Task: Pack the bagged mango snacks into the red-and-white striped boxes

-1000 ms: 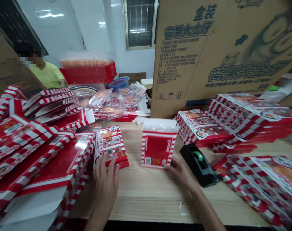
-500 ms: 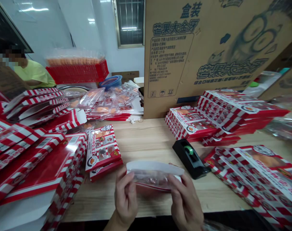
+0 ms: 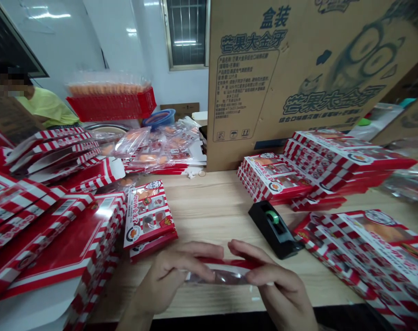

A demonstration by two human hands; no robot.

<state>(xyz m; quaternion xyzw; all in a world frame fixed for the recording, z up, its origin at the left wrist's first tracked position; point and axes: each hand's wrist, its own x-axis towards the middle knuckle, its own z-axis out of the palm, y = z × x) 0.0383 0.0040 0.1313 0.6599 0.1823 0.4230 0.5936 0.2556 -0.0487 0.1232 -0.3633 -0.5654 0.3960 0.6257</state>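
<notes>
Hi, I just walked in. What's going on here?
A person is holding a flat red-and-white packet edge-on, with the left hand and right hand pinching it over a wooden table. A small stack of printed boxes sits to the left, and a black tape dispenser to the right. Farther back stands a co-worker in a yellow shirt.

Place: a packing workroom, and it's busy!
Bench: a long wooden table (image 3: pixel 209 207), stacks of red-and-white striped boxes (image 3: pixel 274 177) piled across it, a tape dispenser (image 3: pixel 274 228) right there.
Backdrop: a big printed cardboard carton (image 3: pixel 264 82), a barred window (image 3: pixel 186 32).
On the floor: a co-worker in a yellow shirt (image 3: pixel 46 108).
</notes>
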